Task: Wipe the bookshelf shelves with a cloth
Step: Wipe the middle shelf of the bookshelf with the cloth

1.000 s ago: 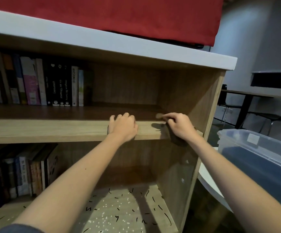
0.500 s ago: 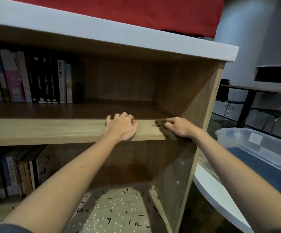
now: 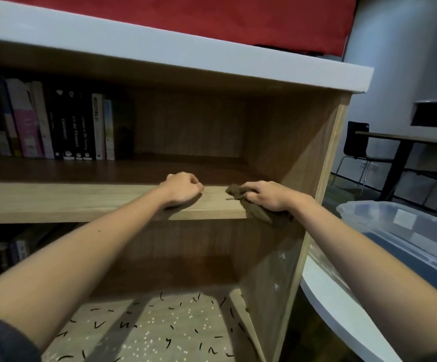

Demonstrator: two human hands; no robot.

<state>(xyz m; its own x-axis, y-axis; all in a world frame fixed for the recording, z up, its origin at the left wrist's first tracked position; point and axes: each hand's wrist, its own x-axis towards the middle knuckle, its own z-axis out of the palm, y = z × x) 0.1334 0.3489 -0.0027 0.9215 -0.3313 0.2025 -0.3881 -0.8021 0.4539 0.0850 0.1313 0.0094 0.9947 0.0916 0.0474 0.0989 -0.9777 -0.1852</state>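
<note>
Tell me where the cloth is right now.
Head view, right of centre: the brown cloth is gripped by the right hand on the middle shelf's front edge, near the bookcase's right side panel.

shelf [image 3: 186, 168] right half free | books [image 3: 55, 126] block left | side panel [image 3: 290, 142] — walls right

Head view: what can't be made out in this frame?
Head view only:
Cloth: mostly under the right hand.
Left hand: fingers tucked under, grip on the shelf unclear.
Lower books: too dark, cut by left edge.
Plastic bin: cut by right edge.
</note>
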